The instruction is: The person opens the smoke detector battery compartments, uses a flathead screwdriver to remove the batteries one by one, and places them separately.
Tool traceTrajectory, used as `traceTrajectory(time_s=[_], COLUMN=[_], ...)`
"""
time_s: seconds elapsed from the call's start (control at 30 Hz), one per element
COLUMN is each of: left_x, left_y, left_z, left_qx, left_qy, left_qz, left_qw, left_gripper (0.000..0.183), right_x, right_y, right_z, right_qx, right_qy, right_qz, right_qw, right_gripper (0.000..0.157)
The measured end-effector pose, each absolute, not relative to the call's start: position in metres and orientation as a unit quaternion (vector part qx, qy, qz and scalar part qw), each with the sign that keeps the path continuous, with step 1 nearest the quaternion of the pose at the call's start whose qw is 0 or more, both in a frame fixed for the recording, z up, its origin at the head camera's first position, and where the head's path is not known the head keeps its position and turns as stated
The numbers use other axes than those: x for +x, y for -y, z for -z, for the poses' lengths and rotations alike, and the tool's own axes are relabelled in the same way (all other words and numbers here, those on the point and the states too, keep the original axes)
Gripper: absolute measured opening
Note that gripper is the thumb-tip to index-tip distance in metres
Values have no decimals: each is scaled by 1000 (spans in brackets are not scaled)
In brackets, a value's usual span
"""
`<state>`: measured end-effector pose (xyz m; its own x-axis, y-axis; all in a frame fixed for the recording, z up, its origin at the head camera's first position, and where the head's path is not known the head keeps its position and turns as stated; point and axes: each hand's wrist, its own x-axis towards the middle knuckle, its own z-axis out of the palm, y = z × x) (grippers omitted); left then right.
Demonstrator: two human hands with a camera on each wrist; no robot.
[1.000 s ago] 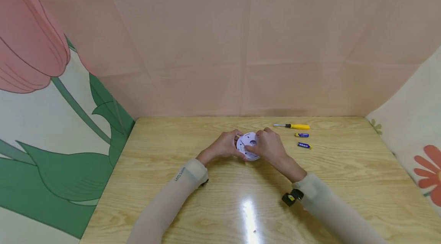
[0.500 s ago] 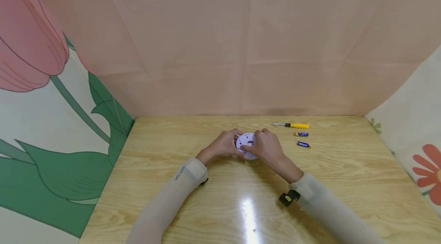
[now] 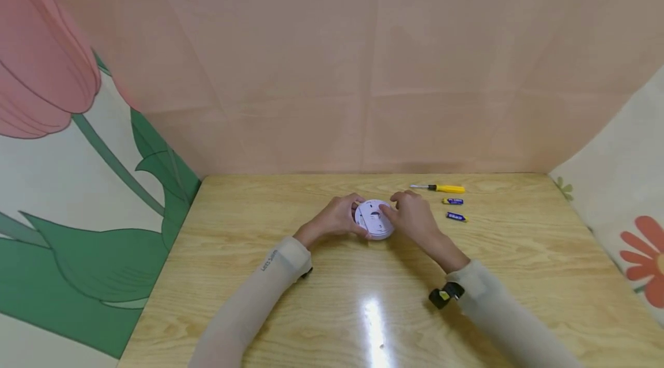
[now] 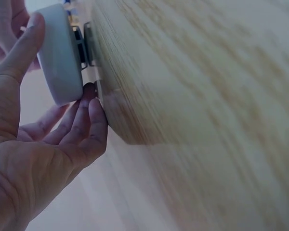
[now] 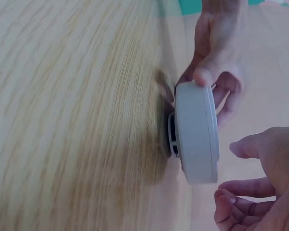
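Note:
A round white smoke detector (image 3: pixel 371 222), its flat face with small printed marks and slots turned up, is held just over the wooden table. My left hand (image 3: pixel 339 217) grips its left rim, thumb on the near side and fingers at the far side and beneath. In the left wrist view, the left thumb (image 4: pixel 24 48) presses the white housing (image 4: pixel 60 57). A dark slotted part (image 5: pixel 172 134) sticks out underneath, close to the tabletop. My right hand (image 3: pixel 415 217) hovers at the right rim; in the right wrist view its thumb (image 5: pixel 245 147) stands apart from the detector, other fingers loosely bent.
A yellow-handled screwdriver (image 3: pixel 447 188) lies at the back right of the table (image 3: pixel 249 201). In front of it lie two blue-and-yellow batteries, one farther back (image 3: pixel 453 201) and one nearer (image 3: pixel 457 217). A pink cloth backdrop (image 3: pixel 290 97) rises behind the table's far edge.
The right hand has let go of the detector's right side and drawn back slightly right, uncovering more of the face. The left hand keeps its grip, nearly still.

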<state>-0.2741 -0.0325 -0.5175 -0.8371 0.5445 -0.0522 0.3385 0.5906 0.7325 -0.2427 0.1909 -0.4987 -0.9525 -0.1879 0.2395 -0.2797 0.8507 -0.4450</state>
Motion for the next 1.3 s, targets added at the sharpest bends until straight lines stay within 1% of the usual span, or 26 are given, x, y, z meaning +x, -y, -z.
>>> traceTrajectory(time_s=[0.17,0.3,0.37,0.5,0.6,0.7,0.93,1.17,1.3], left_x=[-273,-273,-274,-276,-276,-277,-280,-287,-291], left_y=[34,35,36,38,38,38,40,39,37], left_z=[516,516,517,517,518,519,516,516,518], left_qx=[251,256,258,263,260,240,181,89,62], left_qy=[-882,-876,-872,-870,-871,-862,-829,-729,-708], left_qz=[-373,-383,-389,-390,-389,-415,-492,-620,-638], left_qw=[141,146,148,150,151,165,195,277,297], left_gripper=[87,87,88,89,88,83,59,48,41], right_x=[-245,-245,-245,-244,-244,-245,-243,-241,-240], right_y=[-202,-209,-211,-214,-216,-219,-219,-220,-220], right_z=[503,507,508,509,512,516,515,516,517], right_qx=[108,100,91,64,47,31,-1,-6,-9], right_qy=[952,947,940,917,895,874,812,783,761], right_qz=[-279,-305,-328,-382,-422,-459,-547,-578,-601], right_qw=[58,17,-19,-99,-136,-156,-204,-231,-242], right_gripper=[40,37,37,44,48,48,48,50,50])
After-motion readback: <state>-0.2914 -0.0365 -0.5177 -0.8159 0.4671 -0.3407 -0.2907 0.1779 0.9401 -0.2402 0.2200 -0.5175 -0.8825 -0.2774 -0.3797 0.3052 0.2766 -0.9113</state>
